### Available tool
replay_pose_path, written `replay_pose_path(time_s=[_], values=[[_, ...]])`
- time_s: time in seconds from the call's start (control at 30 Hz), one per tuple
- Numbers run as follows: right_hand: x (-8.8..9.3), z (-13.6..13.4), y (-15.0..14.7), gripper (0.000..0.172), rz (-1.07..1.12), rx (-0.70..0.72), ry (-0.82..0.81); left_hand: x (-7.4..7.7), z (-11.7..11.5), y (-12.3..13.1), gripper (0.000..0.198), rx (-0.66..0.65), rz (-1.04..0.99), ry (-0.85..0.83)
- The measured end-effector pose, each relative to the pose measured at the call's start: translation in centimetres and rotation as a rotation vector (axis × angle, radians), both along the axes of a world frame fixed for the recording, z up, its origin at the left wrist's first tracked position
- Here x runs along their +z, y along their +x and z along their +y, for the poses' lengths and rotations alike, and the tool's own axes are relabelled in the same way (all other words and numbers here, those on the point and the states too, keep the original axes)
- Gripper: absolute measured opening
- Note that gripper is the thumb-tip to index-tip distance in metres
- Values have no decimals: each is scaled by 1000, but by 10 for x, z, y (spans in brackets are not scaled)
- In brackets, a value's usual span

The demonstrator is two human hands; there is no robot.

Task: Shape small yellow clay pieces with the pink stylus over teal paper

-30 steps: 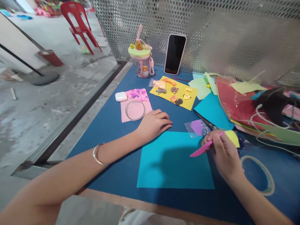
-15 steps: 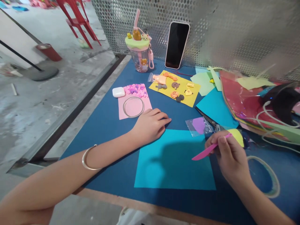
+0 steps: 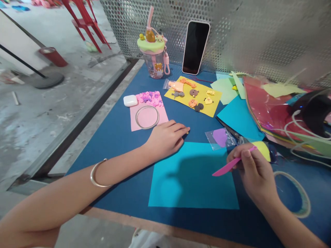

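Observation:
My left hand [image 3: 168, 139] lies palm down on the blue table, its fingers stretched out over the top left corner of a bright blue paper sheet [image 3: 193, 179]. A tiny yellowish speck shows at its index fingertip, too small to name. In my right hand [image 3: 254, 172] is a pink plastic clay knife [image 3: 227, 167], pinched between thumb and fingers, blade pointing left above the sheet's right edge. Just beyond that hand lie a clear bag of purple clay [image 3: 219, 137], a yellow clay piece [image 3: 261, 151] and partly covered black scissors [image 3: 227, 127].
Small animal figures lie on a yellow card [image 3: 191, 101]. A pink card [image 3: 134, 120] bears a ring and pink bits, with a white case [image 3: 130, 100] alongside. Behind stand a straw cup [image 3: 155, 58] and a phone [image 3: 196, 48]. Tape [image 3: 306, 199], coloured papers and cables [image 3: 286, 129] occupy the right.
The view has shifted very slightly. At my left index fingertip a tiny yellowish speck now shows. Both hands keep nearly the same places, and the pink knife stays in my right hand.

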State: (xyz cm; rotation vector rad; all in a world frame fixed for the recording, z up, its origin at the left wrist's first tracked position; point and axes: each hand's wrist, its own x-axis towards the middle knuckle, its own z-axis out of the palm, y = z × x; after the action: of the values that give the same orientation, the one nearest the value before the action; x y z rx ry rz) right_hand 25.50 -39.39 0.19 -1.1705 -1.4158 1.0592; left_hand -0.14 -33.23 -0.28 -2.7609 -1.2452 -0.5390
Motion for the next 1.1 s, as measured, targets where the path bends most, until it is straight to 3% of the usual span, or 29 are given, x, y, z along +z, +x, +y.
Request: replay_pose_path(time_s=[0.4,0.57,0.67,0.77,0.83,0.93,1.0,1.1], values=[[1,-1,3,26,-61,3,-78,2,-2,2,27,-18,112,55],[-2,3,4,23,-59,-10,-60,5,-13,6,27,-34,39,151],[2,7,1,17,-1,-61,-56,7,-37,21,19,-161,-67,212],[12,18,-14,24,53,-126,-37,7,-64,42,21,-409,-203,285],[18,31,-30,19,21,-114,-26,6,-77,55,20,-550,-201,269],[18,59,-55,23,-42,19,8,4,-83,67,21,-634,-189,174],[14,76,-68,28,-76,52,26,3,-81,66,22,-656,-202,129],[7,89,-78,22,-138,83,-19,3,-76,58,21,-692,-203,87]])
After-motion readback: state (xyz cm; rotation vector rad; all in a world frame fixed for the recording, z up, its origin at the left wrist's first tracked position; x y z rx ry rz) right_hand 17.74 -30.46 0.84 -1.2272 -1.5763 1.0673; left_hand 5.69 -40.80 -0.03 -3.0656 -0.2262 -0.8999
